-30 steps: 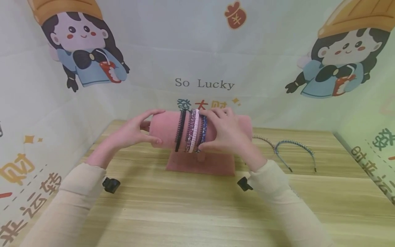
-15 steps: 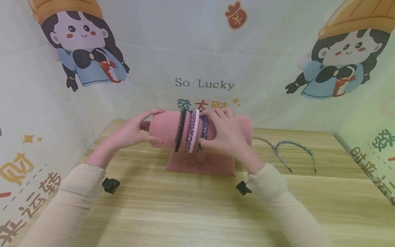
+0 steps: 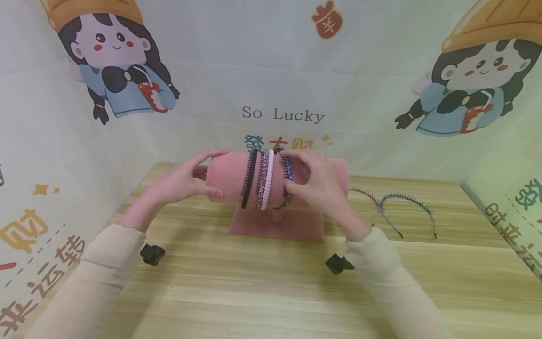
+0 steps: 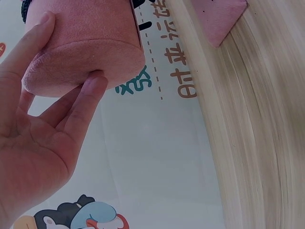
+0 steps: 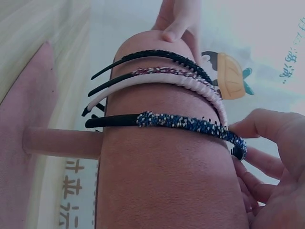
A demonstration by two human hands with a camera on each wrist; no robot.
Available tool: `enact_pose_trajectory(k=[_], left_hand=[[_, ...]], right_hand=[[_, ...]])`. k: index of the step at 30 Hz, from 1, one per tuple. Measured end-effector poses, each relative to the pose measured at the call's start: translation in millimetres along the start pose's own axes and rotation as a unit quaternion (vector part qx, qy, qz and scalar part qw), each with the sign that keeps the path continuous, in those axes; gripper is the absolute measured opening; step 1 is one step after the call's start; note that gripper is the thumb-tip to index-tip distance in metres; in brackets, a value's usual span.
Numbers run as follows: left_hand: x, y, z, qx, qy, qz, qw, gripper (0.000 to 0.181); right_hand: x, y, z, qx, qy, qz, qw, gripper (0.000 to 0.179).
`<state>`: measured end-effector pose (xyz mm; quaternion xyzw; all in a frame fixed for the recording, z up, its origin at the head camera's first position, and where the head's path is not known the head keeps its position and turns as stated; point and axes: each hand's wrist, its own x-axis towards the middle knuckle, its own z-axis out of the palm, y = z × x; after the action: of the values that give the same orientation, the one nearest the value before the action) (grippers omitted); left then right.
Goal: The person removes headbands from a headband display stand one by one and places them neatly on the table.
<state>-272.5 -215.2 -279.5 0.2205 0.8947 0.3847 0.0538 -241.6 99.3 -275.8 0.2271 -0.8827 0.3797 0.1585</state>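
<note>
The blue headband (image 5: 183, 122) sits in the right hand (image 3: 320, 184).

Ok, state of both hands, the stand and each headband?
Left hand: gripping one end of pink stand.
Right hand: pinching blue glitter headband.
Pink stand: upright on table.
Black headband: on stand, unheld.
Purple glitter headband: on stand, unheld.
Pale pink headband: on stand, unheld.
Blue glitter headband: on stand, pinched.
Toothed blue headband: on table, unheld.
Headband beside it: partly hidden.

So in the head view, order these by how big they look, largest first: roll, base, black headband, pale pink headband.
1. Roll
2. Base
3. Black headband and pale pink headband: too alike to rank.
</note>
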Motion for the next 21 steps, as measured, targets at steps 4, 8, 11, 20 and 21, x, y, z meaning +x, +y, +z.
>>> enact_pose_trajectory(k=[4, 8, 11, 20, 21], left_hand=[[-0.7, -0.4, 0.5, 0.001, 0.003, 0.001, 1.0, 0.088], [-1.3, 1.2, 0.8, 0.001, 0.001, -0.005, 1.0, 0.087], [-1.5, 2.7, 0.5, 0.002, -0.001, -0.006, 1.0, 0.088], [-2.3, 2.7, -0.9, -0.002, -0.003, 0.002, 1.0, 0.089], [-2.2, 2.1, -0.8, -0.002, -0.004, 0.001, 1.0, 0.089]], right_hand=[[-1.9, -3, -4, 0.044, 0.002, 0.018, 0.9989, 0.055], [-5.5, -3, -7, 0.048, 0.038, 0.02, 0.9979, 0.049], [-8.8, -4, -11, 0.071, 0.06, 0.026, 0.9953, 0.047], [-16.1, -7, -21, 0.154, 0.04, 0.065, 0.9851, 0.058], [-16.3, -7, -21, 0.152, 0.04, 0.066, 0.9854, 0.059]])
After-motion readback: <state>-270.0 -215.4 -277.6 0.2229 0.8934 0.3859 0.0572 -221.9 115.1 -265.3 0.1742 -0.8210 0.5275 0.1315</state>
